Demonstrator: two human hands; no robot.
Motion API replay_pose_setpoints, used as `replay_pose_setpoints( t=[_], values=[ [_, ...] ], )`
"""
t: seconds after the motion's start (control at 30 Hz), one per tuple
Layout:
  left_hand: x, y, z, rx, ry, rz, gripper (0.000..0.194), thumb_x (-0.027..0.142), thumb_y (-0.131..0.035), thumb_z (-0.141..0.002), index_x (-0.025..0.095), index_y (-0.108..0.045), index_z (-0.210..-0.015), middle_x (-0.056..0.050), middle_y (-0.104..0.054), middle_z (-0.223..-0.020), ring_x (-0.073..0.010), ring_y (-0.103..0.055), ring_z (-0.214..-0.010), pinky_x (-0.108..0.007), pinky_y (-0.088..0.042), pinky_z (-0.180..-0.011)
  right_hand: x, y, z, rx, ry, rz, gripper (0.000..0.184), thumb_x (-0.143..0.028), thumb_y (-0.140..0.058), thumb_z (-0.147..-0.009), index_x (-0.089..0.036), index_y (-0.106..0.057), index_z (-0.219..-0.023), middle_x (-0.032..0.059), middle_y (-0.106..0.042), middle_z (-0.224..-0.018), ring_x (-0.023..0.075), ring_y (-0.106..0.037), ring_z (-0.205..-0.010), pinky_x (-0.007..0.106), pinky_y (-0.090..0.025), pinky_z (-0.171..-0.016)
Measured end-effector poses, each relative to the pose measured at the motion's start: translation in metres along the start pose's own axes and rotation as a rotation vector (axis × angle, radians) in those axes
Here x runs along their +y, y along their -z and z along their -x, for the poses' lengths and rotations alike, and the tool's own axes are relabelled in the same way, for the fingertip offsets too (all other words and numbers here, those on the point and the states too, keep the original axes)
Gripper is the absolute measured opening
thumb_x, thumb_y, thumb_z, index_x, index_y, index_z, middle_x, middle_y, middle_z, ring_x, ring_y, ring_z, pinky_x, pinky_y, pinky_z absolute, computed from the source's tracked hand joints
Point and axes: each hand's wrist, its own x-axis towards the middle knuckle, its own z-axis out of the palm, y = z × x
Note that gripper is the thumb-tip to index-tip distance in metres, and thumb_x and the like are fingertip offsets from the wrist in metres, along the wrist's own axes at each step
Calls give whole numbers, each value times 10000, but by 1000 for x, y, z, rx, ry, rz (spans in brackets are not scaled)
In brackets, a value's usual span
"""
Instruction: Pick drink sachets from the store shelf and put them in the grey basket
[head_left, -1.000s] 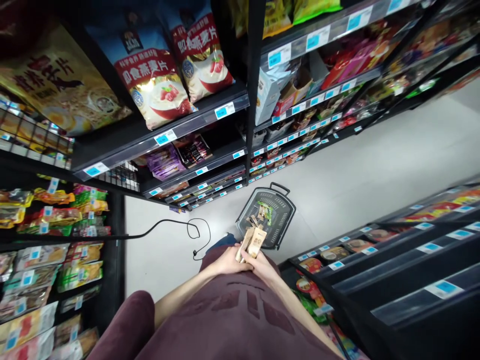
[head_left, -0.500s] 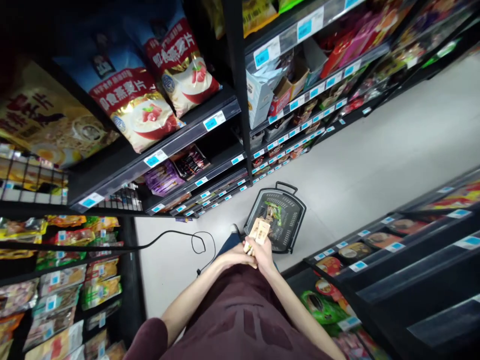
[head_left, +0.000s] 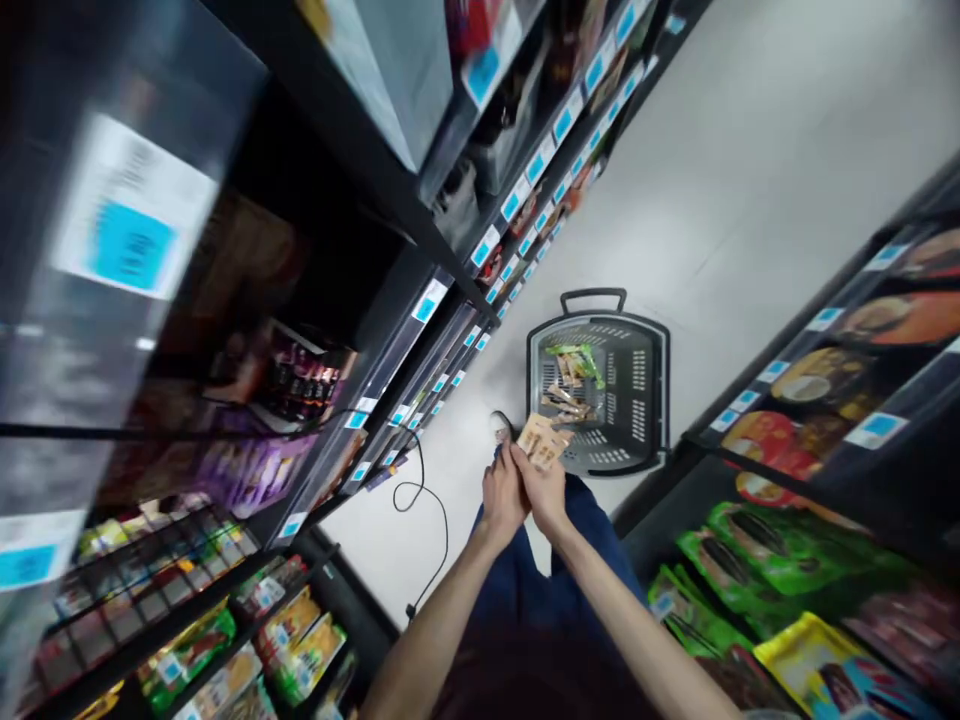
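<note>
Small beige packets with printed fronts (head_left: pixel 541 442) are fanned out in front of my body. My right hand (head_left: pixel 545 492) pinches them at their lower edge, thumb on top. Pressed up against it, my left hand (head_left: pixel 504 495) has its fingers closed; whatever is inside them is hidden. Just beyond the packets, a dark shopping basket (head_left: pixel 654 400) stands on the floor, its handle folded out at the far side. Inside it lie a green packet (head_left: pixel 581 362) and several small beige packets (head_left: pixel 566 400).
Tall shelves with price tags (head_left: pixel 429 300) rise close on the left, blurred nearest me. At right, a lower shelf holds round tubs (head_left: pixel 817 385) and green bags (head_left: pixel 772 545). A black cable (head_left: pixel 421 480) curls over the pale floor (head_left: pixel 757 190) by my feet.
My view has turned and come lower and closer to the left shelves. The basket shows larger, farther right. The packets, upright and stacked earlier, now lie fanned out.
</note>
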Motion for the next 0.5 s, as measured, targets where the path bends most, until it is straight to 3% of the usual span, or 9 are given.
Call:
replay_pose_setpoints(
  t=[0.1,0.2,0.37,0.5],
  values=[
    [-33,-36,-37,-31,15,-11,718,240,-493,-851,121,-195,-1492,-195,-578,-1279,-294,-624,-1076,-390,-485,-909,27,-14,-38,-109,-99,-135,487,-463,-728,-714,-163,-633,-1085,121,-686,-1149,285,-646,-1065,408,-512,-938],
    [-70,-70,-79,-84,69,-15,743,257,-530,-834,185,-198,-1495,-145,-616,-1243,-276,-639,-1052,-358,-489,-885,66,-14,-77,-208,-190,-168,613,-427,-757,-684,-184,-543,-1205,121,-673,-1186,272,-630,-1115,409,-492,-973],
    [-140,-106,-164,-116,215,-120,778,189,-574,-778,213,-241,-1480,-134,-626,-1233,-279,-631,-1075,-354,-479,-881,145,21,-116,-306,-274,4,554,-467,-665,-746,-221,-492,-1212,114,-703,-1112,266,-678,-1011,456,-501,-939],
    [-192,-109,-230,-11,336,-277,765,183,-565,-787,205,-246,-1483,-149,-628,-1193,-302,-649,-1012,-380,-479,-852,198,57,-120,-417,-328,113,465,-480,-599,-794,-223,-515,-1172,111,-718,-1049,250,-708,-861,448,-521,-875]
  ],
)
